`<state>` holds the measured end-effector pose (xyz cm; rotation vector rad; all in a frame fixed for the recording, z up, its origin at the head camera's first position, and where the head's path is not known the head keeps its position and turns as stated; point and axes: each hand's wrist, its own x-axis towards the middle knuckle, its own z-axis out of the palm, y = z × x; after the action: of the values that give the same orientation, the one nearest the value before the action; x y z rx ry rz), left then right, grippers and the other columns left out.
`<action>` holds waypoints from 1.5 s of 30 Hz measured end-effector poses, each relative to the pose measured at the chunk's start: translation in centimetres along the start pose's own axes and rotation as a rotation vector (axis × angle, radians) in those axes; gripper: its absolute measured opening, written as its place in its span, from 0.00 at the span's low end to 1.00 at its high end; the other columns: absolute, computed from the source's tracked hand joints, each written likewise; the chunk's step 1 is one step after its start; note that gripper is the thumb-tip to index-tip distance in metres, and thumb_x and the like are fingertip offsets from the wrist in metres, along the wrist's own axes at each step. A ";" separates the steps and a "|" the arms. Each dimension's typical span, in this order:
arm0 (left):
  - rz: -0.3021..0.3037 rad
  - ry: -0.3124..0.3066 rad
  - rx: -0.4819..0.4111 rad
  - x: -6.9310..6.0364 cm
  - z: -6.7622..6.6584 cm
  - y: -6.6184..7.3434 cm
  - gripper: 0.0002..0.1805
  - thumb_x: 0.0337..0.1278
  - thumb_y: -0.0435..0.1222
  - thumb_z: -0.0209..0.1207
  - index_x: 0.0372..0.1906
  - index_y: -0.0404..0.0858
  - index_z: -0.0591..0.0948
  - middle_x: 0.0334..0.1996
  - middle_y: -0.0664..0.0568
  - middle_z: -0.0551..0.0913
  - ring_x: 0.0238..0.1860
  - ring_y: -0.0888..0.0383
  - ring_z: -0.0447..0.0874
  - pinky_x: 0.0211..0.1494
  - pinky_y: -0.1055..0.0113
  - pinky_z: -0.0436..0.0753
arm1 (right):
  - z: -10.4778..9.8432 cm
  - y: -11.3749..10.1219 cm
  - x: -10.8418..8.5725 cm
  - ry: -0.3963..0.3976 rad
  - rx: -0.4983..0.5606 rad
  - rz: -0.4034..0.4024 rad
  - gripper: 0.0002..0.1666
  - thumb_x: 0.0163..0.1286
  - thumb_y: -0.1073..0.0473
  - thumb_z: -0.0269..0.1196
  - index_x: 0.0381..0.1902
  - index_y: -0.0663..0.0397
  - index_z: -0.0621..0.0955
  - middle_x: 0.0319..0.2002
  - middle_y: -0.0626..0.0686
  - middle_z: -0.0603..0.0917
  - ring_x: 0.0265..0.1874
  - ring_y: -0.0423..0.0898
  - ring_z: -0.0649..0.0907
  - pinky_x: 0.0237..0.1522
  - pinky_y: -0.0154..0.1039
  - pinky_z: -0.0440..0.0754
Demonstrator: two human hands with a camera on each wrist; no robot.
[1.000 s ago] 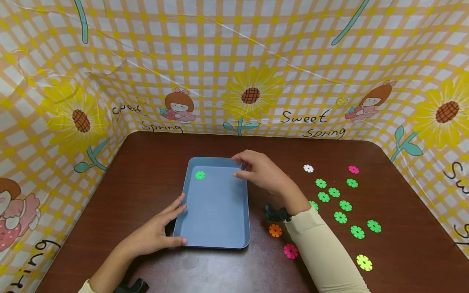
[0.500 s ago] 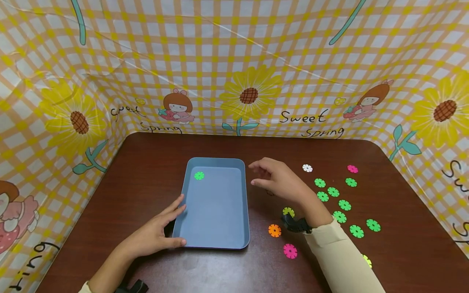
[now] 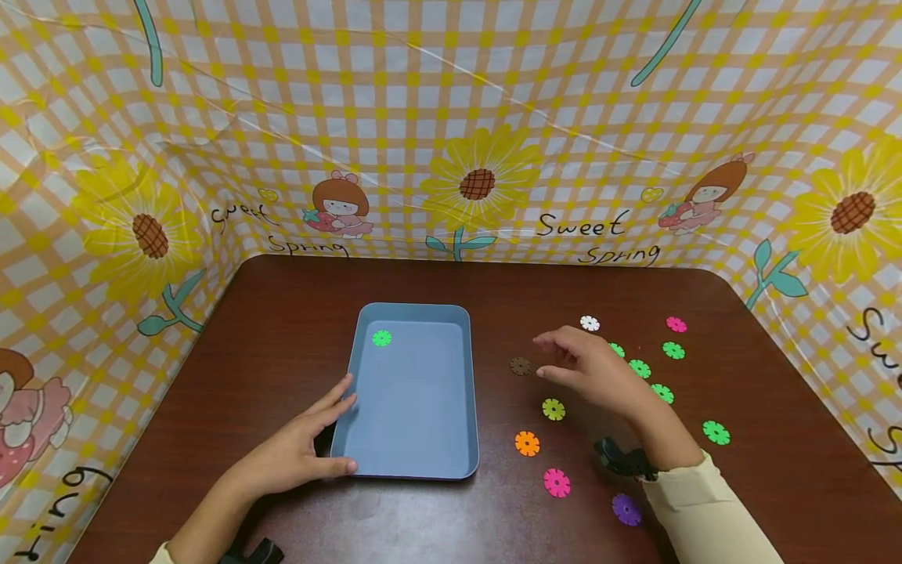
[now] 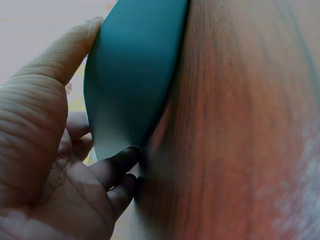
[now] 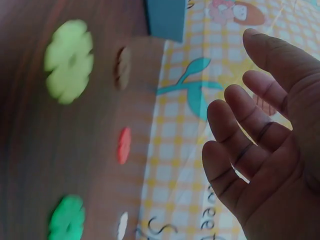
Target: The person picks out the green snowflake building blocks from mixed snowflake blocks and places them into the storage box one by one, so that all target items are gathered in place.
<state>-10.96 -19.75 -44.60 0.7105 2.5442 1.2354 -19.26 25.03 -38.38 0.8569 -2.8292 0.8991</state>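
A blue-grey tray [image 3: 416, 407] lies on the table with one green notched plastic disc [image 3: 381, 338] near its far left corner. My left hand [image 3: 296, 450] rests along the tray's left side, fingers extended onto the rim and thumb at the near corner. The left wrist view shows the thumb and fingertips touching the tray's outer wall [image 4: 135, 65]. Holding nothing, my right hand [image 3: 595, 376] hovers over the right part of the table, fingers loosely bent. Nearest its fingertips is a brown disc [image 3: 520, 366]. A red disc [image 5: 123, 145] shows only in the right wrist view.
Right of the tray lie yellow-green [image 3: 553, 410], orange [image 3: 526, 444], pink [image 3: 557, 482] and purple discs [image 3: 626, 509]. Several green discs [image 3: 716, 432], a white one [image 3: 589, 323] and another pink one [image 3: 676, 324] lie farther right, some partly covered by the arm. Checked cloth [image 3: 395, 94] surrounds the table.
My right hand has moved right from over the tray's far right edge, uncovering the brown, yellow-green and purple discs. My left hand and the green disc in the tray stay put.
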 end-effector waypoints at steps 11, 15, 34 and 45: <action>-0.008 -0.003 0.008 0.0 -0.1 0.0 0.54 0.51 0.53 0.72 0.76 0.34 0.59 0.80 0.56 0.43 0.77 0.52 0.45 0.70 0.45 0.61 | -1.3 2.6 -3.0 -0.042 -0.071 0.103 0.24 0.63 0.59 0.72 0.56 0.57 0.80 0.48 0.55 0.83 0.41 0.49 0.78 0.42 0.47 0.79; -0.010 -0.008 0.006 0.0 0.0 0.0 0.54 0.51 0.54 0.71 0.77 0.34 0.59 0.80 0.56 0.43 0.77 0.52 0.44 0.70 0.45 0.61 | -1.8 3.3 -3.7 -0.051 -0.097 0.121 0.24 0.63 0.59 0.72 0.56 0.59 0.80 0.49 0.56 0.83 0.42 0.51 0.78 0.43 0.50 0.78; -0.004 -0.001 0.009 -0.1 0.0 0.0 0.53 0.52 0.53 0.72 0.76 0.33 0.59 0.80 0.55 0.43 0.77 0.52 0.45 0.71 0.52 0.61 | -2.0 5.7 -5.3 -0.141 -0.112 0.187 0.24 0.61 0.58 0.73 0.53 0.60 0.81 0.43 0.51 0.84 0.37 0.46 0.80 0.39 0.44 0.79; -0.005 -0.012 0.009 0.0 0.0 0.0 0.54 0.52 0.54 0.71 0.77 0.33 0.58 0.80 0.56 0.42 0.77 0.51 0.44 0.69 0.44 0.61 | -1.7 6.4 -5.8 -0.169 -0.099 0.173 0.20 0.61 0.63 0.71 0.51 0.60 0.82 0.45 0.51 0.84 0.37 0.46 0.78 0.40 0.43 0.78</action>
<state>-10.97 -19.80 -44.61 0.7105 2.5414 1.2153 -17.86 33.13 -41.50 0.7175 -3.1034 0.7265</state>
